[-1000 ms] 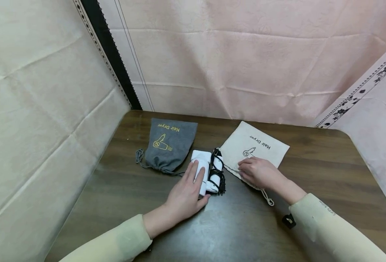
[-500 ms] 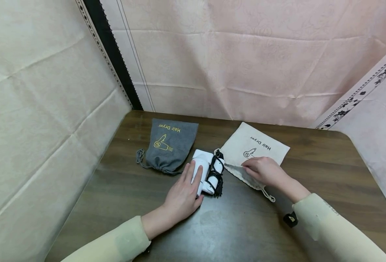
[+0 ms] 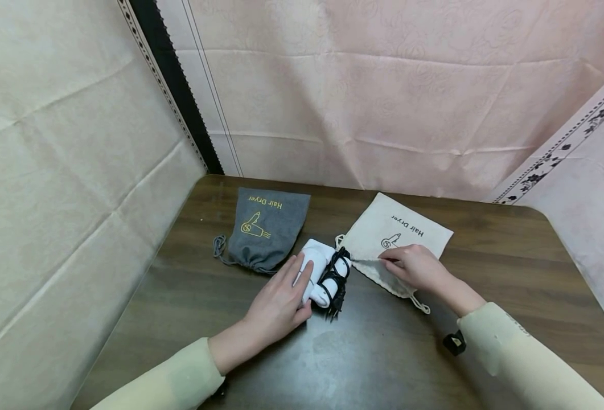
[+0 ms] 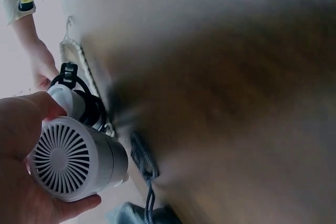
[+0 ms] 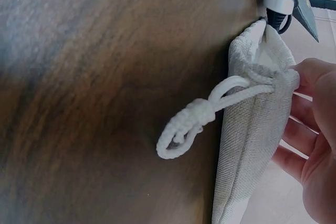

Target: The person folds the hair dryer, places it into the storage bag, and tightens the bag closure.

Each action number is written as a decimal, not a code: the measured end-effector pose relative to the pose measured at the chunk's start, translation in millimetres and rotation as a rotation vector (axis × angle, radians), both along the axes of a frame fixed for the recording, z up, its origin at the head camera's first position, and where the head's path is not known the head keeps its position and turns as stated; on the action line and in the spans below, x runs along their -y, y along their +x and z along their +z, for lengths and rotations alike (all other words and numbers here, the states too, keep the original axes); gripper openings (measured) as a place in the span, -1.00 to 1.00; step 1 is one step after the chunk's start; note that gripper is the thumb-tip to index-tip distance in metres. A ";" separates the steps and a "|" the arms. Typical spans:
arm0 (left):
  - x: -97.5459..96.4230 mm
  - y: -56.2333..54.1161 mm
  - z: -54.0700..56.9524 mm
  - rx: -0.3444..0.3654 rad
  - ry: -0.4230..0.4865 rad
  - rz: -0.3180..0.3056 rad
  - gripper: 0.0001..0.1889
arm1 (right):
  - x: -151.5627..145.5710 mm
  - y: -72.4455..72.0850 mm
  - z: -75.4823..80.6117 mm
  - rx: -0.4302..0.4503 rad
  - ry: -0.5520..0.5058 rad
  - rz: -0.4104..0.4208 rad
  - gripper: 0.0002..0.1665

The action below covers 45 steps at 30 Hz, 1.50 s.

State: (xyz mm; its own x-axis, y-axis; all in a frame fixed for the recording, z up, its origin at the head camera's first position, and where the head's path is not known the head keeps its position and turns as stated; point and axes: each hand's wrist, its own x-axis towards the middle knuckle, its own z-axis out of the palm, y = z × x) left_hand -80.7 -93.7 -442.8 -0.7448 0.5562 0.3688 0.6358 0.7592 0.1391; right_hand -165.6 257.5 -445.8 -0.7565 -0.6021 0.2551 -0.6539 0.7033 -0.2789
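My left hand (image 3: 276, 304) grips the body of a white folded hair dryer (image 3: 316, 255), thumb on one side and fingers on the other. Its round slotted grille (image 4: 60, 157) faces the left wrist camera. A black cord (image 3: 336, 277) is wound around the dryer's folded handle. To the right, a cream drawstring bag (image 3: 378, 219) printed "Hair Dryer" lies flat, its mouth facing me. My right hand (image 3: 418, 267) pinches the upper layer of that mouth between thumb and fingers, so the lining shows. In the right wrist view a knotted white drawstring (image 5: 197, 114) hangs from the bag's side.
A dark grey drawstring pouch (image 3: 268, 242) with yellow print lies at the left, close behind the dryer. Its cord loops out to the left. The brown wooden table (image 3: 383, 353) is bounded at the back by pale cloth (image 3: 383, 114), with more cloth at the sides.
My left hand has turned the dryer a little and drawn it slightly toward me. My right hand has lifted the upper layer of the cream bag's mouth, which now gapes.
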 end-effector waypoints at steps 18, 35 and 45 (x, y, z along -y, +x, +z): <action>-5.8 16.9 32.3 0.053 0.079 -0.149 -0.25 | -4.9 -6.7 6.9 0.004 -0.102 -0.059 -0.83; -35.7 1.1 14.7 0.082 0.103 -0.275 -0.26 | 1.8 -2.0 20.1 0.022 -0.154 -0.039 -0.81; -36.6 -14.9 8.7 0.085 0.127 -0.275 -0.28 | 6.4 3.6 28.0 -0.069 -0.115 0.033 -0.85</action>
State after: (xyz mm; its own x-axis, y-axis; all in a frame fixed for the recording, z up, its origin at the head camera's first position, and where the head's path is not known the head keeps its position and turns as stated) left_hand -95.6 -57.2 -434.1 -0.6035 0.6946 0.3916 0.7973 0.5330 0.2834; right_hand -162.0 251.1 -417.8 -0.7154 -0.5897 0.3748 -0.6962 0.6473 -0.3103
